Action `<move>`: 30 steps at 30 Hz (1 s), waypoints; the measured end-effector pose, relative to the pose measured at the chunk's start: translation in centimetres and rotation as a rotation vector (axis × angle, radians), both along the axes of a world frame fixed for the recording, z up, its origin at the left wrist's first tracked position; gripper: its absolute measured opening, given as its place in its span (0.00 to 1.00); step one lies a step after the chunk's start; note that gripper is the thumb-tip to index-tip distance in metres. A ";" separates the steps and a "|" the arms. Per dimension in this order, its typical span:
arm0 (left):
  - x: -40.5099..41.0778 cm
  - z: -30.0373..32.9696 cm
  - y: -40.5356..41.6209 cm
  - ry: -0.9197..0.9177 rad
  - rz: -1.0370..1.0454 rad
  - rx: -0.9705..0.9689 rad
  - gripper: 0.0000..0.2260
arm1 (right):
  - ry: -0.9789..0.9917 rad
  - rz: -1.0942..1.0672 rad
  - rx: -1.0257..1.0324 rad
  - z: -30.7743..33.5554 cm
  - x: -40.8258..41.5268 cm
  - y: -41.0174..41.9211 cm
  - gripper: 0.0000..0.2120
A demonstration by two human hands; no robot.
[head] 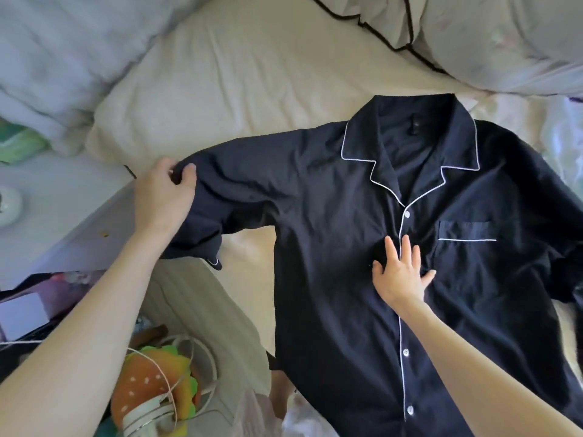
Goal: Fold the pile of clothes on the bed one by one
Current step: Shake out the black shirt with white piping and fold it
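Right hand [399, 275] spread flat on pyjama shirt [347, 279] beside its white-piped placket, pinning it on bed [220, 74]; left hand [164, 190] gripping bunched sleeve [220, 190], out from the chest, likely readying the inward fold.

The shirt [362, 247] lies on the bed [239, 89], pillows [504, 36] behind it, a nightstand [63, 197] to its left.
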State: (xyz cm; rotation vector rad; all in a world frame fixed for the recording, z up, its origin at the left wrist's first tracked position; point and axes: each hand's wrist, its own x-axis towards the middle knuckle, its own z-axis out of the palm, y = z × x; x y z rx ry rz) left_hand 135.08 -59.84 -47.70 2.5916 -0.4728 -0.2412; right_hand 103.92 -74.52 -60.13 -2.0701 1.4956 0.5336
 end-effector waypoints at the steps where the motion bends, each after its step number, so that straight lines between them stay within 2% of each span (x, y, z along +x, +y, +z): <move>1: -1.7 0.8 -0.9 0.040 -0.065 0.002 0.11 | -0.031 -0.013 -0.009 0.4 0.0 0.1 0.27; 4: -9.3 2.6 -4.4 0.193 -0.247 -0.027 0.07 | -0.275 -0.164 -0.034 1.9 -0.7 0.6 0.23; 5: -12.2 2.8 -5.7 0.269 -0.313 -0.058 0.07 | -0.411 -0.315 0.015 2.4 -1.3 0.8 0.21; 7: -17.8 3.0 -8.1 0.515 -0.503 -0.105 0.14 | -0.695 -0.760 0.210 4.0 -3.1 1.0 0.16; 8: -20.4 2.7 -9.0 0.647 -0.634 -0.090 0.19 | -0.780 -0.954 0.282 4.6 -4.3 1.0 0.16; 9: -22.5 2.2 -9.5 0.704 -0.769 -0.051 0.21 | -0.796 -1.070 0.307 5.0 -5.7 1.1 0.16; 10: -23.9 1.6 -9.8 0.676 -0.861 -0.017 0.21 | -0.775 -1.121 0.302 5.2 -7.1 1.3 0.17; 12: -24.5 -0.2 -9.1 0.485 -0.876 0.001 0.20 | -0.705 -1.129 0.279 5.1 -9.6 1.8 0.18; 14: -23.3 -2.1 -7.5 0.280 -0.724 0.026 0.21 | -0.633 -1.092 0.296 4.4 -11.2 2.3 0.18; 16: -21.0 -4.1 -5.6 0.183 -0.532 0.134 0.24 | -0.575 -1.031 0.324 3.7 -12.0 2.5 0.18; 19: -18.7 -5.9 -5.3 0.251 -0.342 0.262 0.32 | -0.554 -0.980 0.371 3.2 -11.7 2.4 0.18; 21: -18.9 -7.0 -6.8 0.310 -0.299 0.223 0.34 | -0.553 -0.960 0.409 3.0 -11.3 2.4 0.18; 23: -19.4 -8.0 -8.8 0.479 -0.193 0.145 0.37 | -0.569 -0.958 0.432 3.0 -11.2 2.4 0.16; 24: -19.6 -8.5 -9.6 0.543 -0.134 0.144 0.35 | -0.587 -0.962 0.432 3.1 -11.3 2.4 0.15; 26: -20.1 -8.3 -10.9 0.525 -0.110 0.246 0.22 | -0.623 -0.978 0.438 3.5 -12.0 2.2 0.11; 28: -20.7 -7.3 -11.3 0.329 -0.238 0.287 0.09 | -0.658 -1.020 0.456 4.0 -12.9 2.1 0.09; 30: -22.2 -5.9 -11.7 0.033 -0.490 0.138 0.07 | -0.714 -1.106 0.470 4.6 -14.7 1.6 0.09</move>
